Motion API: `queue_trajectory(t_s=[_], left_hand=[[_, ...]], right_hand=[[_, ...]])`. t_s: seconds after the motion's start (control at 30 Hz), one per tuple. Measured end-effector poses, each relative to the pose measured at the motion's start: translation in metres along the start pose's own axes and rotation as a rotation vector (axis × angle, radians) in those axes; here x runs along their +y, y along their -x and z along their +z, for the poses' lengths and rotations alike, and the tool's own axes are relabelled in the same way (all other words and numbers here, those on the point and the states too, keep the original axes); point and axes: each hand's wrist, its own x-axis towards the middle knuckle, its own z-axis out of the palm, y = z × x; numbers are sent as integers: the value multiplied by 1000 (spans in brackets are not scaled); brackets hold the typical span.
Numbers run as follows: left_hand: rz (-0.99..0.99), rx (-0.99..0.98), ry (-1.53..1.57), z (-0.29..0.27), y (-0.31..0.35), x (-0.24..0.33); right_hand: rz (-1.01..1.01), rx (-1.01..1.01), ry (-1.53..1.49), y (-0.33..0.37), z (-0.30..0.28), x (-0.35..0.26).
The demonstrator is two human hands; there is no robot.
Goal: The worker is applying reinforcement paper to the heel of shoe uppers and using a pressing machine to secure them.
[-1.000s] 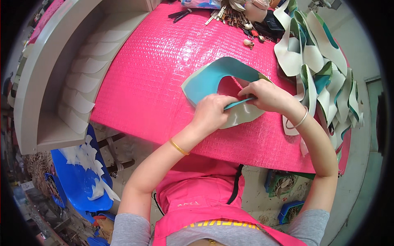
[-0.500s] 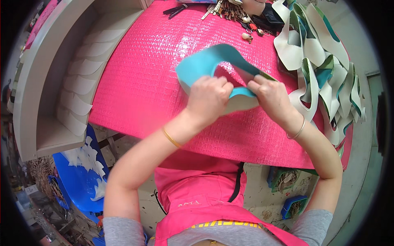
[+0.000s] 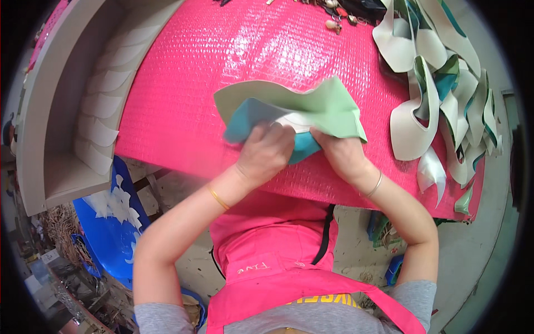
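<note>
Over the pink-covered table (image 3: 183, 111) I hold a shoe upper (image 3: 334, 108), a soft curved piece with a pale green face and a teal face. My left hand (image 3: 266, 149) is closed on its near left edge, where the teal part folds over. Closed on the near right edge is my right hand (image 3: 346, 157), below the raised pale green flap. A white patch shows in the fold between the hands. My fingertips are partly hidden by the piece and by the hands themselves.
Several similar white uppers (image 3: 409, 131) with green and teal insides are heaped along the right edge. White cut pieces (image 3: 100, 106) line a grey shelf box (image 3: 75, 192) at left. A blue chair (image 3: 105, 239) holds white scraps below it. Small trinkets (image 3: 334, 25) lie at the far edge.
The upper has been turned and opened out, so its pale green face now shows where teal did. Both hands have come slightly nearer to me, and the view has shifted a little.
</note>
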Motion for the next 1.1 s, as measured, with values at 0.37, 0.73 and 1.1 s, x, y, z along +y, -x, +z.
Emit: queue_trajectory(t_s=[0.37, 0.73, 1.1], left_hand=[[-788, -117, 375, 11, -17, -3], [-904, -487, 382, 5, -38, -16], [-397, -77, 237, -3, -4, 30]], right_hand=[[115, -866, -149, -94, -14, 36], [161, -899, -71, -106, -12, 28], [49, -881, 140, -102, -9, 9]])
